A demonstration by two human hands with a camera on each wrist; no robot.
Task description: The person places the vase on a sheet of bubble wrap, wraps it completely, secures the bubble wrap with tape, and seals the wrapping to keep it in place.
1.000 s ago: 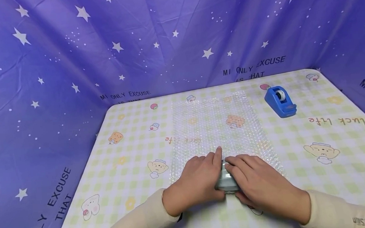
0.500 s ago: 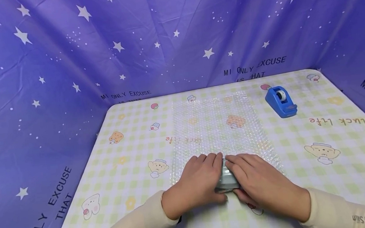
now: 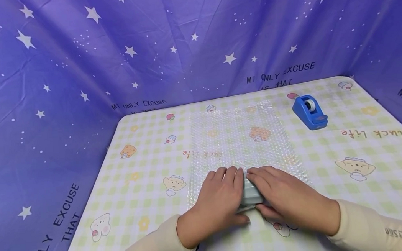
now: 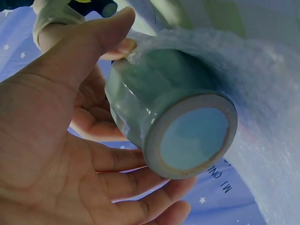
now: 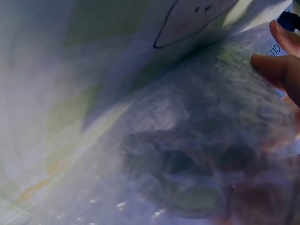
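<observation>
A pale green glazed ceramic cup (image 3: 251,191) lies on its side at the near end of a bubble wrap sheet (image 3: 232,135). In the left wrist view the cup's round base (image 4: 194,138) faces the camera. My left hand (image 3: 219,197) rests along the cup's left side, fingers mostly extended against it and thumb apart. From the other side my right hand (image 3: 288,197) holds the cup, its thumb at the near edge of the wrap. In the right wrist view, bubble wrap (image 5: 187,112) covers the cup's blurred rim end.
A blue tape dispenser (image 3: 310,113) with a roll of tape stands at the back right of the table. The tablecloth (image 3: 147,151) is green checked with cartoon prints. A purple star-patterned curtain (image 3: 182,46) closes off the back and sides.
My left index finger, which was stretched forward, has come down beside the other fingers. Both hands and the cup have shifted slightly away from me along the bubble wrap.
</observation>
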